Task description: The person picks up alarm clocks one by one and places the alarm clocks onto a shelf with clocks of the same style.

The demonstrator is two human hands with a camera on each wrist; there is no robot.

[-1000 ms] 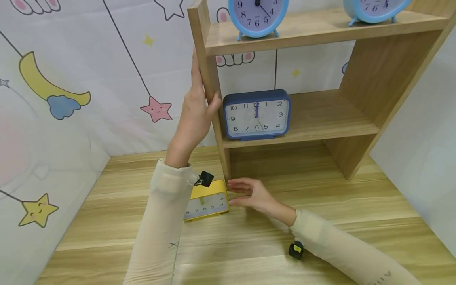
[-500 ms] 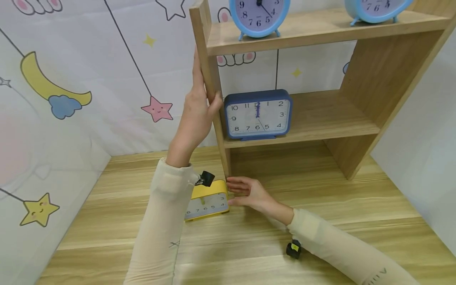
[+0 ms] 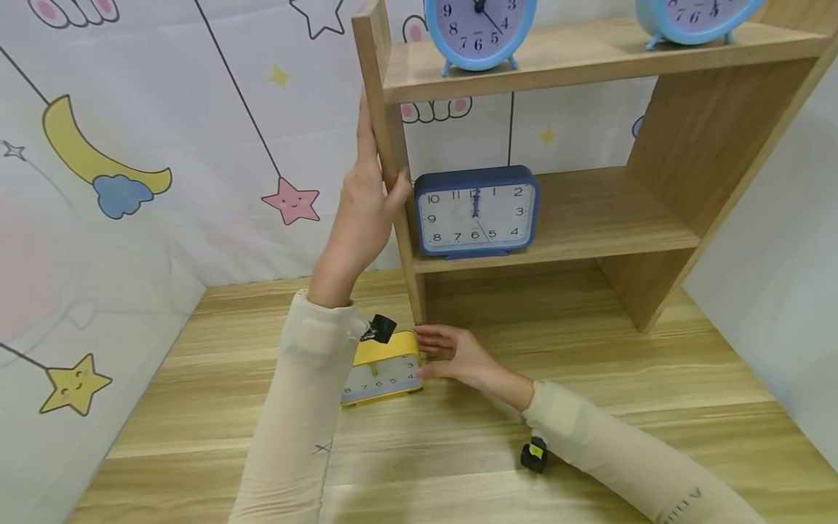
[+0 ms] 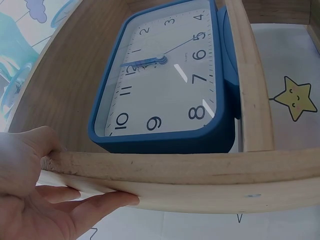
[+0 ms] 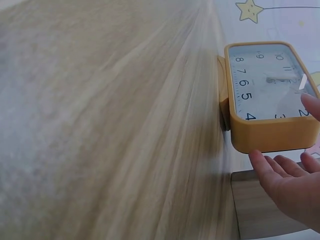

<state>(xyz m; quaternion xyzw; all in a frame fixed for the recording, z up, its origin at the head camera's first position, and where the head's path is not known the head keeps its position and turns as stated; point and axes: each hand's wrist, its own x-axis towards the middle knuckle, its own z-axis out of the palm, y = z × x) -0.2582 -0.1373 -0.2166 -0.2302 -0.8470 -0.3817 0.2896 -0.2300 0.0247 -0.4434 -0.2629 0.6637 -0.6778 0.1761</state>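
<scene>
My left hand (image 3: 366, 193) grips the left upright of a wooden shelf (image 3: 386, 138); in the left wrist view its fingers lie along the outer face, with the thumb on the other side. Just right of that hand, a blue rectangular desk clock (image 3: 476, 212) stands on the middle shelf. Low on the table, my right hand (image 3: 461, 356) is at the right end of a yellow desk clock (image 3: 386, 375), its fingers fairly straight. In the right wrist view the fingertips (image 5: 256, 156) lie at the clock's side, and whether they press is unclear. The left sleeve hides the yellow clock's left end.
Two light-blue round alarm clocks, one left (image 3: 480, 33) and one right (image 3: 697, 18), stand on the top shelf, cut off by the frame. A wood-grain table (image 3: 589, 422) spreads below. Printed fabric walls (image 3: 216, 218) enclose the back and sides.
Both hands keep nearly the same place; the right forearm has shifted slightly left. The whole view has drifted a little to the right, and the clocks look unmoved.
</scene>
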